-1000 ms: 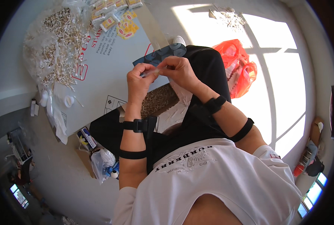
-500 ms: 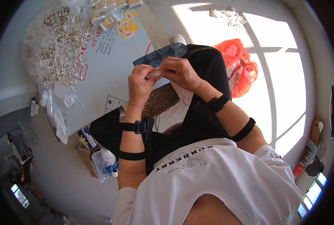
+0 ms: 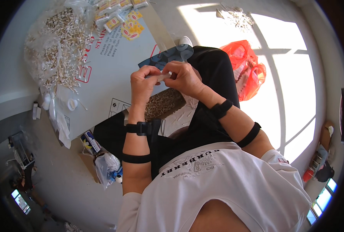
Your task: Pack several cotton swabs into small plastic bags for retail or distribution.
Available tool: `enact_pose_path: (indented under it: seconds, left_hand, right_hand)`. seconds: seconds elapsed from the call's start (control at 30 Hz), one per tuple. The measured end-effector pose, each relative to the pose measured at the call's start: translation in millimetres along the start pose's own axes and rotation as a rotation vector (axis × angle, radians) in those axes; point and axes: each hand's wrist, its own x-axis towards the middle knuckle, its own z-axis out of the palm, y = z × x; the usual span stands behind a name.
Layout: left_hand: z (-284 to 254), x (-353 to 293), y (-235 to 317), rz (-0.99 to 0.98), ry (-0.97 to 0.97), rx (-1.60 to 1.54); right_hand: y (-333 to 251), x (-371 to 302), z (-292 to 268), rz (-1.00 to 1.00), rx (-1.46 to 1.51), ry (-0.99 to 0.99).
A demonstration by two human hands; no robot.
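Observation:
My left hand (image 3: 143, 86) and my right hand (image 3: 185, 78) meet above my lap, fingers pinched on a small whitish, see-through plastic packet (image 3: 163, 77). My fingers cover much of it, and its contents do not show clearly. Just below the hands sits a cardboard box (image 3: 179, 111) filled with cotton swabs (image 3: 162, 103). Left of the hands, a large heap of cotton swabs (image 3: 65, 46) spills from a clear plastic bag (image 3: 34, 50) onto the printed grey board (image 3: 102, 83).
Filled swab packs (image 3: 116, 21) and yellow labels (image 3: 132, 29) lie at the board's far end. A round white lid-like piece (image 3: 72, 103) is near its left edge. Beyond my right knee stands a red plastic bag (image 3: 243, 69); loose swabs (image 3: 235, 18) lie on the sunlit floor.
Both hands have shifted slightly; the right fingers are more curled and closer to the left ones. The packet stays between them, and more of the swab box shows.

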Motion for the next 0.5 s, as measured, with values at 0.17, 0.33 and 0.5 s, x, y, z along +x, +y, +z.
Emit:
enact_pose_path:
  seconds: [0.17,0.33,0.5]
  left_hand:
    - [-7,-6,2,0.066,-0.038,-0.13]
    - [-8,-3,-2,0.178,-0.067,0.048]
    - [-7,-5,5,0.219,-0.064,0.255]
  right_hand:
    - [3,-1,-4,-0.01,0.003,0.029]
    - [0,4,-7,0.079,0.072,0.016]
    - [3,10,-9,0.045,0.1,-0.038]
